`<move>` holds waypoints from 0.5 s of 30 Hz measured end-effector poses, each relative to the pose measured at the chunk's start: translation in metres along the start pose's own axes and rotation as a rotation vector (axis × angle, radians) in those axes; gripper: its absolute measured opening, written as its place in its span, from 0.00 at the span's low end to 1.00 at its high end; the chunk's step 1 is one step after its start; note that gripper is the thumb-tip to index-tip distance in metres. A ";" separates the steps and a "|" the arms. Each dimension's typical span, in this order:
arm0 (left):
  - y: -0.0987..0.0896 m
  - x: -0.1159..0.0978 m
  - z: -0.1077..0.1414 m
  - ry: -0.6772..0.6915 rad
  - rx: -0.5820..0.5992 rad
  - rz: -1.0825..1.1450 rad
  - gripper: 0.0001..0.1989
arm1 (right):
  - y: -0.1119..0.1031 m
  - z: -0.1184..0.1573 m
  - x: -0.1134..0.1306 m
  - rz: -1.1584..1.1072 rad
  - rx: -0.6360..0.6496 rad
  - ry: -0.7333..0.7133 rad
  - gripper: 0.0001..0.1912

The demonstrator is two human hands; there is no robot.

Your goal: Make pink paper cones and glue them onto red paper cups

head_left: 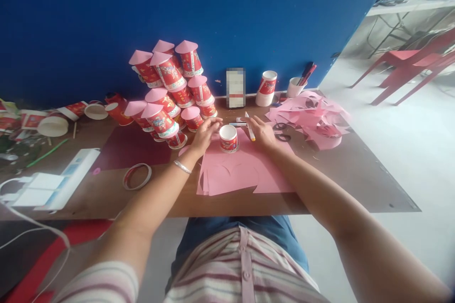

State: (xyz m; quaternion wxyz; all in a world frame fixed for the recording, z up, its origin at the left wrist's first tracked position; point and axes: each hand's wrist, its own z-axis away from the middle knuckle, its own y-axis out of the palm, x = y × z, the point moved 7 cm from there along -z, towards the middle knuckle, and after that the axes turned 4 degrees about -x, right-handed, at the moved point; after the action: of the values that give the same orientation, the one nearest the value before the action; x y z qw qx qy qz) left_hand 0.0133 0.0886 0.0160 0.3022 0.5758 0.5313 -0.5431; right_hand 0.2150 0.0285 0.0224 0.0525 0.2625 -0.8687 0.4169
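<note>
A red patterned paper cup (228, 142) stands upright, white mouth up, on pink paper sheets (231, 177). My left hand (207, 135) is just left of the cup, fingers loosely stretched and apart, holding nothing that I can see. On the other side, my right hand (261, 131) has a white marker pen with an orange end (250, 128) in its fingers, tilted over the paper. Between the hands, behind the cup, lies a second pen with a blue part (237, 124). Black-handled scissors (283, 137) lie just right of my right hand.
Stacked red cups with pink cone tops (165, 75) rise at the left. Pink paper scraps (313, 116) pile up at the right. A phone (235, 87) leans against the blue wall (227, 14). A tape roll (137, 176) and a power strip (73, 180) lie left.
</note>
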 end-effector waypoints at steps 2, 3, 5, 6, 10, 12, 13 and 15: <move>-0.001 -0.005 -0.005 0.083 0.024 -0.159 0.16 | -0.003 0.000 -0.003 -0.030 -0.032 0.020 0.18; 0.001 -0.007 -0.007 0.116 0.049 -0.207 0.13 | -0.004 0.000 -0.004 -0.058 -0.049 0.028 0.18; 0.006 -0.010 -0.013 0.176 0.102 -0.311 0.08 | -0.008 -0.001 -0.008 -0.131 -0.083 0.049 0.18; 0.010 -0.010 -0.016 0.202 0.127 -0.360 0.07 | -0.010 -0.002 -0.010 -0.174 -0.098 0.067 0.19; 0.022 -0.006 -0.031 0.263 0.199 -0.517 0.09 | -0.015 -0.005 -0.018 -0.403 -0.119 0.172 0.24; 0.026 -0.002 -0.037 0.276 0.222 -0.575 0.09 | -0.016 -0.004 -0.023 -0.536 -0.127 0.282 0.25; 0.027 0.000 -0.038 0.282 0.232 -0.599 0.08 | -0.016 -0.003 -0.026 -0.584 -0.133 0.341 0.24; 0.028 0.004 -0.041 0.291 0.243 -0.636 0.07 | -0.016 -0.001 -0.028 -0.657 -0.137 0.441 0.22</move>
State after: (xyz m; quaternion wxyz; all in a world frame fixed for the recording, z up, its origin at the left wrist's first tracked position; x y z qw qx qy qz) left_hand 0.0511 0.1204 0.0151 -0.0307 0.4848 0.6526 -0.5815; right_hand 0.2466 0.0324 0.0250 0.3855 0.4264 -0.7321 0.3656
